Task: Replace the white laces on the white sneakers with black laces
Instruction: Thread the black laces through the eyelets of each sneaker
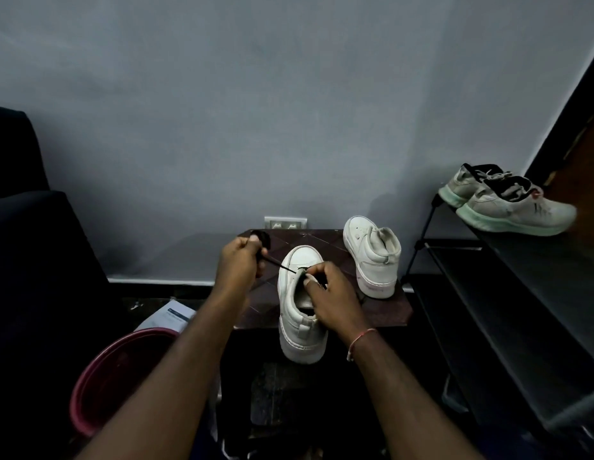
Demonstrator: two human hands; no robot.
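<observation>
Early stage. Your left hand was clamped on the black lace. The spare length was bunched just above its knuckles, and one strand ran taut from it across to the front eyelets of the near sneaker. Your right hand pinched that sneaker's eyelet edge, fingers curled over the opening, steadying it on the bench. No white lace showed on either shoe, so removal looked done. The black lace seemed to be at the first eyelet only; I couldn't tell if it was through. The second sneaker, just beyond your right hand, stood unlaced. Left to do: nearly all the lacing on this one, all on the other.
</observation>
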